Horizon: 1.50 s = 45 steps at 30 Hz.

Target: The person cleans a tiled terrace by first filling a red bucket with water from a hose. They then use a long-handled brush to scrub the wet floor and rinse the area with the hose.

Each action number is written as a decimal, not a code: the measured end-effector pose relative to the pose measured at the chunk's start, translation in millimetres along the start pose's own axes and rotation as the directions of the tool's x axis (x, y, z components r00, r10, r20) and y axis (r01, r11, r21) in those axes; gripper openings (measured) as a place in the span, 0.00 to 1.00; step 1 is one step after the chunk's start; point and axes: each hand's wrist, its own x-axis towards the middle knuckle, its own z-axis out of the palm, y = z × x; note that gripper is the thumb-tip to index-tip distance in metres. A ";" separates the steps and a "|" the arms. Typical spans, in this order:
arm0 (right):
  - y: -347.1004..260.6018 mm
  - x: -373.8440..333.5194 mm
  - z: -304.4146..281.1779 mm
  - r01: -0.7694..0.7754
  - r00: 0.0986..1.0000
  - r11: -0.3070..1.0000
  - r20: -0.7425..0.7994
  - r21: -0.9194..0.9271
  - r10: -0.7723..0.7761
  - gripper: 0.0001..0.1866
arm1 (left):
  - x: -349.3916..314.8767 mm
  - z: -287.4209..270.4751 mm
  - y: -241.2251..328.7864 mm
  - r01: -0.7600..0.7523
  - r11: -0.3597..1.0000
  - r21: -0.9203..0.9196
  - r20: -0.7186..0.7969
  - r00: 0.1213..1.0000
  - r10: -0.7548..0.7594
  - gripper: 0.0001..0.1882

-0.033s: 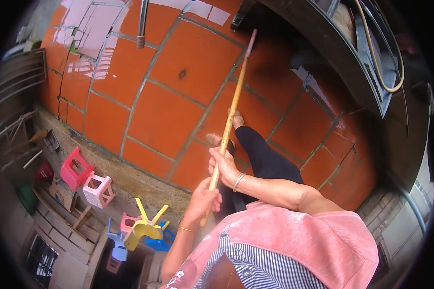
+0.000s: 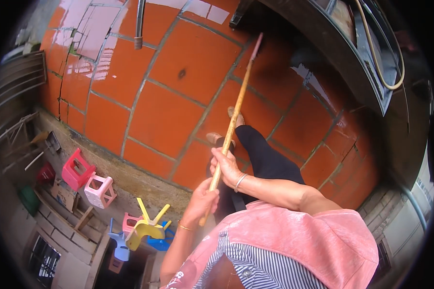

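Observation:
A long yellowish wooden pole [image 2: 237, 103] slants across the view, its near end by my left wrist and its pinkish far end over dark, shadowed floor. Whether anything is fixed to that far end cannot be made out. My right hand [image 2: 226, 166], with a bangle at the wrist, is wrapped round the pole. Lower down, close to the near end, my left hand [image 2: 202, 197] is closed on it too. Beneath the pole lie orange-red floor tiles [image 2: 178, 103], wet and shiny in places. My feet stand on these tiles beside the pole.
A dark metal-edged structure [image 2: 333, 43] with a pale hose [image 2: 370, 45] stands at the upper right. Past a low concrete ledge [image 2: 125, 164] on the left are a red stool [image 2: 77, 169], a pink stool [image 2: 99, 190] and a yellow chair [image 2: 144, 229]. A metal post [image 2: 139, 21] rises at the top.
The pole's far end has swung slightly to the right and nearer. Both hands keep their hold on the pole.

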 end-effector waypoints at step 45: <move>-272.1 319.8 -85.2 0.241 0.777 0.730 -0.324 -0.640 -0.540 0.05 | 262.2 56.1 99.5 -0.010 1.000 -0.014 0.377 0.926 0.015 0.19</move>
